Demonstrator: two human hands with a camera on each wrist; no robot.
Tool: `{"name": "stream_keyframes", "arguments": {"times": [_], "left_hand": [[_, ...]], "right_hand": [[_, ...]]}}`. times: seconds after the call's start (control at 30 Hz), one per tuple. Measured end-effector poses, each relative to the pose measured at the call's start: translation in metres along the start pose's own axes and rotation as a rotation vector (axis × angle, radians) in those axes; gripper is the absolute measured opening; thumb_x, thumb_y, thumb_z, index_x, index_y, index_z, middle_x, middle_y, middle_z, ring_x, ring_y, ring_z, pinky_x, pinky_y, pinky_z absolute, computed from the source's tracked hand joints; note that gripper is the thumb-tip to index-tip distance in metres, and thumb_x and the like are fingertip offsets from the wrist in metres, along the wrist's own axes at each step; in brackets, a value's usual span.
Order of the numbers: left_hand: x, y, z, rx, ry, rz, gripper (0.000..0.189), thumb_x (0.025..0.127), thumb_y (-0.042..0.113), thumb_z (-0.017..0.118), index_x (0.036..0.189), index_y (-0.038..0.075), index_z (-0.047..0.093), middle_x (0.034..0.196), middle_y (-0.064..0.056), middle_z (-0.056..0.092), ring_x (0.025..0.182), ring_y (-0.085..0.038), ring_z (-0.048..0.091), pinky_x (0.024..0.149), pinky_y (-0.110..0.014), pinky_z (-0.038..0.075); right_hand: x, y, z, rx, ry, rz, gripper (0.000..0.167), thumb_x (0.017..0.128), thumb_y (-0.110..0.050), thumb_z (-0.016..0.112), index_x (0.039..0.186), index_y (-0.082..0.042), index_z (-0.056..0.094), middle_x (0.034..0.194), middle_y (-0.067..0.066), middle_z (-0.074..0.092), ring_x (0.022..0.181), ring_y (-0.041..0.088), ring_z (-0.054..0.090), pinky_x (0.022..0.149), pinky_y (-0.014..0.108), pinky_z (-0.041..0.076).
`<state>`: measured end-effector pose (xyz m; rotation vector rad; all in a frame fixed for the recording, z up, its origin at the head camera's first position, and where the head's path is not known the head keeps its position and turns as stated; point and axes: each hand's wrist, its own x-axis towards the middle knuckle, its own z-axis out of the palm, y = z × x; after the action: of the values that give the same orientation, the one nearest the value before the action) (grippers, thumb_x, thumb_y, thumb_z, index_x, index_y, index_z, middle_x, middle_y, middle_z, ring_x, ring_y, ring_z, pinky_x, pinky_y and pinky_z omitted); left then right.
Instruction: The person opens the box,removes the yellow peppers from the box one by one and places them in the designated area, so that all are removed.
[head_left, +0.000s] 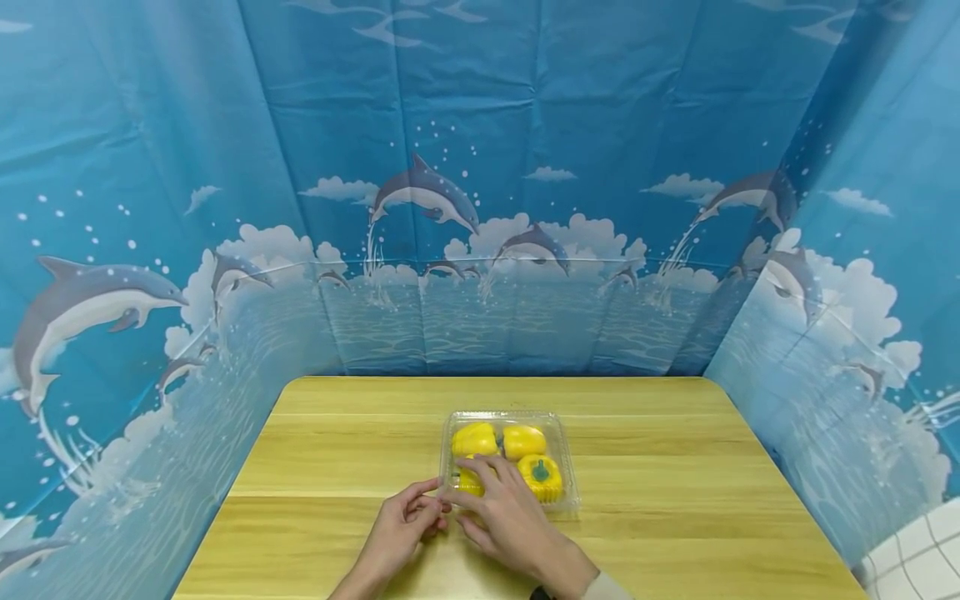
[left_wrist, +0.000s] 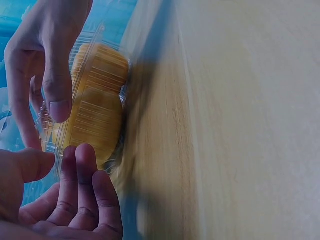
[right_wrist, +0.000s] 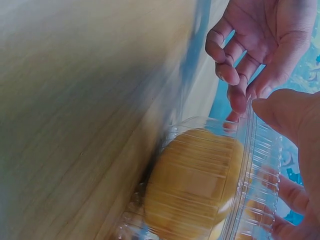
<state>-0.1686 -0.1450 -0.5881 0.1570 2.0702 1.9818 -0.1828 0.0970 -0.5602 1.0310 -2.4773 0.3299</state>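
Note:
A clear plastic box point(head_left: 567, 467) with a lid stands on the table, with several yellow bell peppers point(head_left: 524, 442) inside. At its near left corner my left hand point(head_left: 402, 525) pinches the rim between thumb and fingers; the left wrist view shows the thumb point(left_wrist: 37, 165) on one side of the edge. My right hand point(head_left: 510, 517) lies over the lid's near left part with fingers spread, one fingertip reaching the same corner. Its thumb point(left_wrist: 59, 107) hangs by the front side. Part of one pepper is hidden beneath the right hand.
The light wooden table point(head_left: 675, 500) extends around the box on all sides. Blue curtains point(head_left: 480, 325) printed with dolphins stand along its back and sides. A white grid-patterned surface point(head_left: 918, 554) shows at the lower right.

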Motion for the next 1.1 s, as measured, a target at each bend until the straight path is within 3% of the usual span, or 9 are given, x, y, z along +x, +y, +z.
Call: {"name": "stream_keyframes", "arguments": {"times": [0.5, 0.8, 1.1], "left_hand": [[0.001, 0.0, -0.003, 0.005, 0.012, -0.017, 0.06, 0.118, 0.017, 0.07, 0.168, -0.009, 0.052, 0.129, -0.017, 0.083, 0.113, -0.03, 0.085, 0.096, -0.03, 0.07], [0.001, 0.002, -0.001, 0.028, 0.025, -0.024, 0.059, 0.113, 0.013, 0.073, 0.165, -0.009, 0.056, 0.123, -0.01, 0.084, 0.11, -0.031, 0.086, 0.093, -0.031, 0.071], [0.002, 0.003, -0.002, 0.005, 0.014, -0.02, 0.059, 0.112, 0.014, 0.077, 0.164, -0.008, 0.058, 0.12, -0.01, 0.085, 0.106, -0.029, 0.086, 0.091, -0.03, 0.071]], "right_hand": [[0.008, -0.002, 0.009, 0.022, 0.034, 0.036, 0.028, 0.098, -0.041, 0.097, 0.126, -0.043, 0.091, 0.156, 0.005, 0.072, 0.136, 0.029, 0.067, 0.111, 0.053, 0.06], [0.011, -0.005, 0.011, 0.02, 0.071, 0.06, 0.012, 0.097, -0.046, 0.097, 0.108, -0.041, 0.094, 0.148, 0.002, 0.075, 0.124, 0.022, 0.066, 0.097, 0.042, 0.054], [0.012, -0.004, 0.013, 0.06, 0.086, 0.073, 0.008, 0.097, -0.044, 0.097, 0.102, -0.038, 0.095, 0.141, -0.001, 0.078, 0.121, 0.021, 0.067, 0.095, 0.039, 0.051]]}}
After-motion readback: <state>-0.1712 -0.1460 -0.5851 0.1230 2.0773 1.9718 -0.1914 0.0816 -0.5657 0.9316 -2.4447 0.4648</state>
